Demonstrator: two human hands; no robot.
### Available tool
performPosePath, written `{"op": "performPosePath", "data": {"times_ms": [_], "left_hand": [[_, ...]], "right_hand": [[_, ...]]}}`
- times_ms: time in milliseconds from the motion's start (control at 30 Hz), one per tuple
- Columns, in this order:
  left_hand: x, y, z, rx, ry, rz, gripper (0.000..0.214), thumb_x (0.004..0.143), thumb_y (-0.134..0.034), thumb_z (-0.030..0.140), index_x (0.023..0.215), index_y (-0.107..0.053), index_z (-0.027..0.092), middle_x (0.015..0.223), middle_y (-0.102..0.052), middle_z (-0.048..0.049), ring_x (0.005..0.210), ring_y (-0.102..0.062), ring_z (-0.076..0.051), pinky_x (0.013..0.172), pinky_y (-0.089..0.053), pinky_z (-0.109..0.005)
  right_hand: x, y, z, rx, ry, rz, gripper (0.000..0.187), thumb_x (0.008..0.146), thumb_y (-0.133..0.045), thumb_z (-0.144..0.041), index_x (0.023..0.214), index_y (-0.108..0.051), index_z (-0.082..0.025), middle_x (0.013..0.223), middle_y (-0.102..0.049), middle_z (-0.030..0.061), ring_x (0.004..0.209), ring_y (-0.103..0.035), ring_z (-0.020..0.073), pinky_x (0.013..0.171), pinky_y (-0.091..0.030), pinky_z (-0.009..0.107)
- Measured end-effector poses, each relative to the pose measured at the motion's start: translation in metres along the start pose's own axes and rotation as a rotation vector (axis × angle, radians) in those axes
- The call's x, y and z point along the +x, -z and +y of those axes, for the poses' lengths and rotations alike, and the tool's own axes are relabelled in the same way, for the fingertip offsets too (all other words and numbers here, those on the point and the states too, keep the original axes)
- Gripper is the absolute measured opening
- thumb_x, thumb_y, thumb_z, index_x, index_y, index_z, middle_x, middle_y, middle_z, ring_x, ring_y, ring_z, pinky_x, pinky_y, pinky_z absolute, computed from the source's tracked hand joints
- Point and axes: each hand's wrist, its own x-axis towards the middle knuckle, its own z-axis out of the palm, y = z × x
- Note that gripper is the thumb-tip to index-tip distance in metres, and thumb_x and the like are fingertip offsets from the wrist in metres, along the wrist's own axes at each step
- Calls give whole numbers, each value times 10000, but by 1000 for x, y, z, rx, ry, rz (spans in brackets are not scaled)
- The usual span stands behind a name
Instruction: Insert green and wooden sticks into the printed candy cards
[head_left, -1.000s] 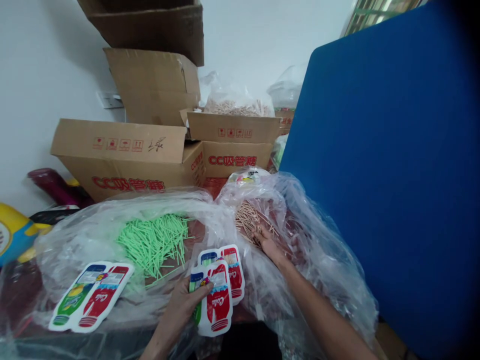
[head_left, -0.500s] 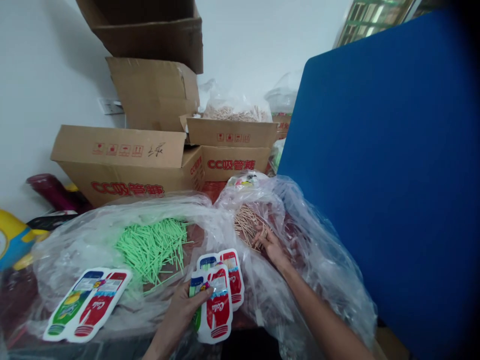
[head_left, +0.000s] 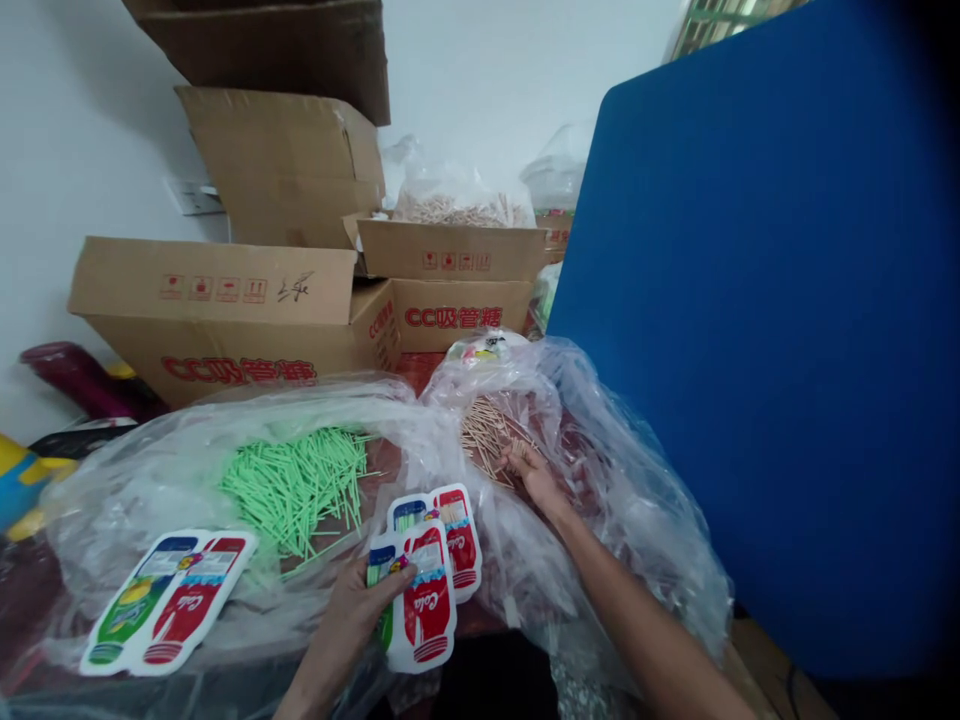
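Thin tan sticks look light, perhaps brittle, best pinched mid-length. Right hand apparently pinches several; left hand grips a red-and-green bottle-shaped plastic pack.

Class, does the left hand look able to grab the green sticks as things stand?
Probably not freely: the green sticks lie close by, but the left hand is holding a packet.

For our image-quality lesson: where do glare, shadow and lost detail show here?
All in the head view: whitish glare streaks the clear plastic; soft shadow dims the wall at upper left; blackness borders the blue board at right; fine print on the held pack is unreadable.
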Motion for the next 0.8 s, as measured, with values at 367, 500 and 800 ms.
{"op": "performPosePath", "data": {"times_ms": [367,500,800], "left_hand": [[-8,-2,9,-22,-1,-4,254,657,-805,327,799,-707,141,718,-760,-56,614,-686,-195,595,-528,-252],[-5,-4,13,-46,15,-42,226,679,-790,316,789,-719,131,701,-758,-56,601,-679,-188,585,-519,-250],[-4,-34,39,38,-51,-265,218,701,-772,277,855,-746,124,825,-766,-65,695,-677,-192,679,-507,-268]], "right_hand": [[8,6,-37,291,-77,73,351,663,-731,-470,866,-573,-231,729,-672,4,764,-668,209,785,-510,378],[-1,-1,-69,424,-106,62,276,696,-729,-388,868,-574,-237,771,-686,14,841,-682,232,831,-528,439],[-63,-81,-129,741,-92,8,152,776,-692,-293,883,-598,-239,783,-693,-15,865,-690,203,995,-455,425]]}}
